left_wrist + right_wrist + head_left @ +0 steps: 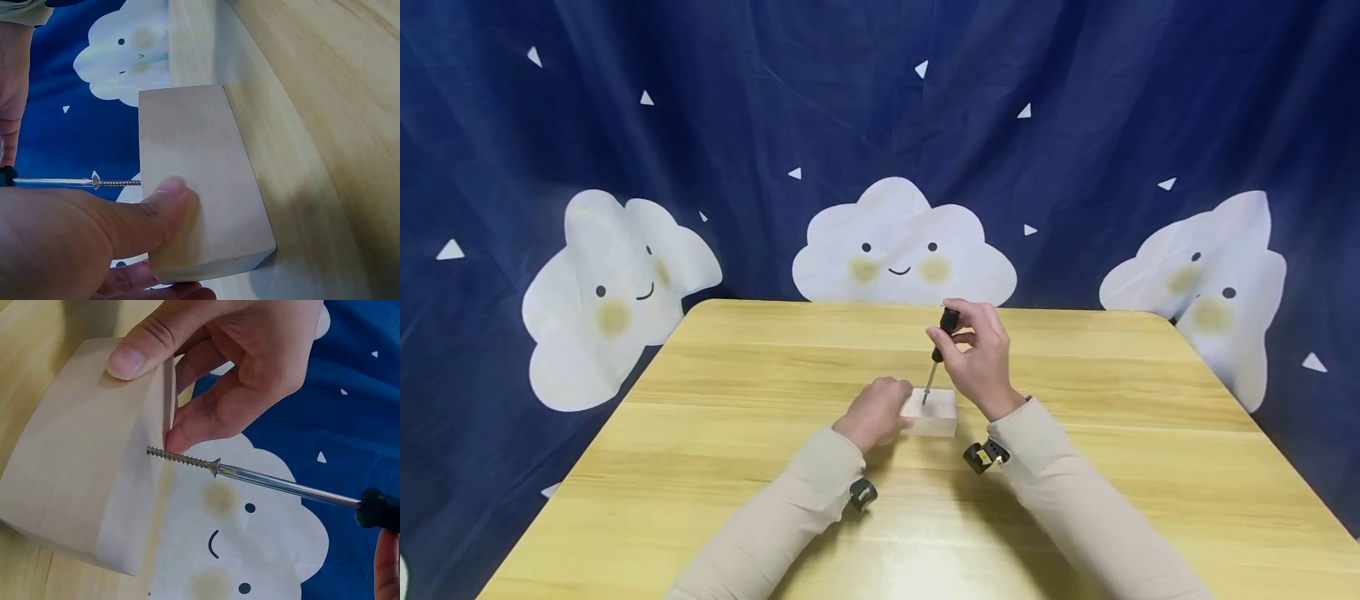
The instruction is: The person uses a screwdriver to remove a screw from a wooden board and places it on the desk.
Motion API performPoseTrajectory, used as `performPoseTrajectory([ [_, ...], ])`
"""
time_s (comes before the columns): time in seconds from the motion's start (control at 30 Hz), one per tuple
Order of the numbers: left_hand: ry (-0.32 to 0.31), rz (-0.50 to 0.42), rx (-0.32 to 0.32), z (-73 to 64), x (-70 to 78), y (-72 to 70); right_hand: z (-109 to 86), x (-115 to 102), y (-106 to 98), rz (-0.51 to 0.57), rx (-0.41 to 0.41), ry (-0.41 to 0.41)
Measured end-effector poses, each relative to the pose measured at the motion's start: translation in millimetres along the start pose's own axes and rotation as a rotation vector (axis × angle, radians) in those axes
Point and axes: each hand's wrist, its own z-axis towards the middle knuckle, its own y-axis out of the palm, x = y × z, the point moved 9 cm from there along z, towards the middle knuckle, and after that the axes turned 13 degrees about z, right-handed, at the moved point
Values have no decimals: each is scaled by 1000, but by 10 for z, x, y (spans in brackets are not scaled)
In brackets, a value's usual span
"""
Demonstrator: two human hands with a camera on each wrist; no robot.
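Note:
A pale wooden block (931,427) lies on the table, a screw (181,458) standing upright in its top face with much of the thread showing. My left hand (877,411) grips the block's left end, thumb on the near side and fingers behind, as the left wrist view shows. The screwdriver (287,488) has a black handle and a shiny shaft, its tip seated in the screw head. Above the block, my right hand (981,354) pinches the screwdriver's handle between thumb and fingers. In the right wrist view only a fingertip of that hand shows, at the edge.
The light wood table (737,392) reaches back to a dark blue curtain (865,100) printed with white clouds and small triangles. Black camera mounts sit on both wrists, the left one (862,494) and the right one (981,457) hanging close over the tabletop.

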Motion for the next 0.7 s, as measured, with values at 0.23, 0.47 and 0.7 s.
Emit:
performPoseTrajectory([
  [0.23, 1, -7, 8, -4, 0, 3, 6, -17, 26, 21, -38, -6],
  [0.47, -20, -25, -2, -10, -8, -17, 24, -40, 18, -18, -70, -7],
  [0.7, -12, -6, -8, -18, -4, 2, 4, -8, -16, -85, -38, 24],
])
